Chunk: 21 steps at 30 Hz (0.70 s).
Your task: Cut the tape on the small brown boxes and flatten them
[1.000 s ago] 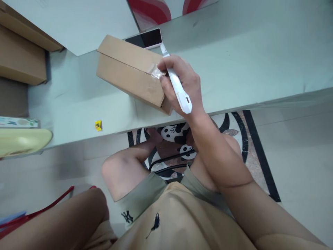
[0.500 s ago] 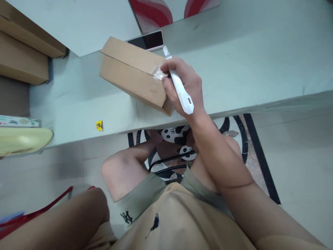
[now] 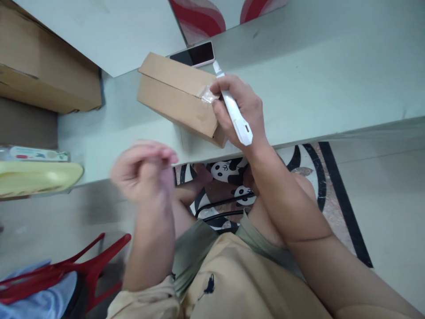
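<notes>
My right hand (image 3: pixel 241 106) is closed round a white utility knife (image 3: pixel 237 117), its tip pointing up and away from me. The same hand's thumb and forefinger pinch clear tape (image 3: pixel 207 95) at the right end of a brown cardboard box (image 3: pixel 177 97). The box stands tilted at an angle on the pale table, a seam running along its top. Left of the box, my left hand (image 3: pixel 144 168) hangs over the table's front edge, smeared by motion. Its fingers are curled in, and whatever they might hold is hidden.
Behind the box lies a phone (image 3: pixel 194 54), beside a white panel (image 3: pixel 109 31). Large cardboard boxes (image 3: pixel 49 66) stand at the left, with a pale yellow tray (image 3: pixel 40 177) near the edge. A red chair (image 3: pixel 96 266) is at lower left on the floor.
My left hand has come up from below to over the table edge, where a small yellow packet was visible. The right hand keeps its hold; the view has shifted slightly left.
</notes>
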Each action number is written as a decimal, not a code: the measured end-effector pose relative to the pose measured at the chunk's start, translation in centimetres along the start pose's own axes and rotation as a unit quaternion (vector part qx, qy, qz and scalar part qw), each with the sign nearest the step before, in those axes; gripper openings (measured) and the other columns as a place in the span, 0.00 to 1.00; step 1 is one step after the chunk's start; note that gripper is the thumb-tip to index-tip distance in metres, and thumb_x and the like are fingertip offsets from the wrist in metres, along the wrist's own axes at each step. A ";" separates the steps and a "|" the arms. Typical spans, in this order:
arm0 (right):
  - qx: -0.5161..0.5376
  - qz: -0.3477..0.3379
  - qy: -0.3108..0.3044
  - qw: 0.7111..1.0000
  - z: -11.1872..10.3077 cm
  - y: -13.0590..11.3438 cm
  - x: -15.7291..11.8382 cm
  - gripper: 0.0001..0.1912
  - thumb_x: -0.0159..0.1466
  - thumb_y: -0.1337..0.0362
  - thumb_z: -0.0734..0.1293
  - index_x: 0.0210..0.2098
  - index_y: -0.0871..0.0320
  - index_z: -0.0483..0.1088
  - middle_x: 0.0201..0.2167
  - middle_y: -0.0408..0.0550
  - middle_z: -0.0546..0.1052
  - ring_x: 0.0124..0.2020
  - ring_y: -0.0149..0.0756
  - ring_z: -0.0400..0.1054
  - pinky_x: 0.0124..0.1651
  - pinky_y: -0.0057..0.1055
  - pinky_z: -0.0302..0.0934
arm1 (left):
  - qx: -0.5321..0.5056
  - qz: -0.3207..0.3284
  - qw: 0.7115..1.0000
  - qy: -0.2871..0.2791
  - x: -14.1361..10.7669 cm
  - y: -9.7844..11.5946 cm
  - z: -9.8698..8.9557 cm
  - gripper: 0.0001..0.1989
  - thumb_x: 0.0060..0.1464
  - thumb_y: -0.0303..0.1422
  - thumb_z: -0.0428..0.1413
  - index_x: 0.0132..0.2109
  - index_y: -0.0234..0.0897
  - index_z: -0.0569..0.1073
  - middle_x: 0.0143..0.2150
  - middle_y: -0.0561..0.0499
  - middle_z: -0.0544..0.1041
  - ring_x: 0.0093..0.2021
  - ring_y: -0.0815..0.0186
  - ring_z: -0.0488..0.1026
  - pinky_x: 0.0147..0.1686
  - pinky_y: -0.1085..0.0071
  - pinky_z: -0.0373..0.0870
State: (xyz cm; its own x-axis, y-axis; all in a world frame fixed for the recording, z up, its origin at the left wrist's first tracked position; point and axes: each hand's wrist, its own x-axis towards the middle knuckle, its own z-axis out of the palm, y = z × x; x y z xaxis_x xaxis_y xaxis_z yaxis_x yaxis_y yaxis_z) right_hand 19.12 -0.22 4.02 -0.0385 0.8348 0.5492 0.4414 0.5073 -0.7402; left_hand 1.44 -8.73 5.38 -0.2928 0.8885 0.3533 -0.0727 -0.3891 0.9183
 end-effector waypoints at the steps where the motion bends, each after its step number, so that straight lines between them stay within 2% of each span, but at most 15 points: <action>1: 0.006 -0.006 0.005 1.000 0.0 0.0 0.0 0.07 0.66 0.59 0.58 0.42 0.47 0.66 0.42 0.47 0.78 0.45 0.41 0.71 0.56 0.43 0.69 | -0.007 0.027 1.000 -0.006 0.4 0.3 0.6 0.04 0.53 0.36 0.68 0.34 0.43 0.81 0.28 0.56 0.78 0.26 0.75 0.73 0.25 0.78 0.71; 3: 0.017 -0.016 0.014 1.000 0.0 -0.1 -0.1 0.07 0.66 0.59 0.59 0.42 0.49 0.66 0.41 0.47 0.77 0.44 0.40 0.71 0.55 0.41 0.69 | -0.015 0.053 0.998 -0.014 0.5 0.0 1.9 0.03 0.54 0.36 0.68 0.34 0.45 0.83 0.25 0.57 0.78 0.23 0.76 0.73 0.22 0.79 0.70; 7: 0.024 -0.011 0.015 1.000 -0.1 -0.3 -0.2 0.06 0.66 0.62 0.59 0.41 0.48 0.66 0.41 0.45 0.77 0.43 0.41 0.71 0.53 0.42 0.69 | 0.003 0.020 1.000 -0.011 -0.2 -1.2 3.5 0.08 0.55 0.42 0.67 0.37 0.44 0.83 0.28 0.55 0.79 0.25 0.74 0.75 0.28 0.76 0.76; 14: 0.033 -0.019 0.023 0.999 -0.2 -0.4 -0.2 0.06 0.66 0.61 0.60 0.41 0.48 0.67 0.40 0.45 0.77 0.42 0.41 0.71 0.52 0.42 0.69 | 0.059 -0.004 0.998 -0.011 -0.5 -1.2 3.5 0.17 0.52 0.50 0.66 0.37 0.41 0.80 0.28 0.54 0.77 0.27 0.71 0.76 0.29 0.71 0.77; 21: 0.049 -0.033 0.027 0.998 -0.2 -0.3 -0.1 0.05 0.65 0.64 0.61 0.40 0.49 0.67 0.38 0.45 0.78 0.43 0.41 0.72 0.53 0.40 0.68 | 0.032 -0.010 0.999 -0.027 -0.6 -1.0 4.1 0.14 0.53 0.47 0.67 0.38 0.42 0.80 0.28 0.55 0.78 0.27 0.71 0.77 0.30 0.72 0.79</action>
State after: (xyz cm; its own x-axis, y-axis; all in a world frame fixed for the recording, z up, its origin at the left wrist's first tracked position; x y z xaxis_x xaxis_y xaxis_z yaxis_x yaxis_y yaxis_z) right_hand 19.14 -0.46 4.25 -0.0156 0.7871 0.6166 0.3495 0.5821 -0.7342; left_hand 5.60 -7.92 4.99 -0.2396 0.9086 0.3422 -0.0160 -0.3561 0.9343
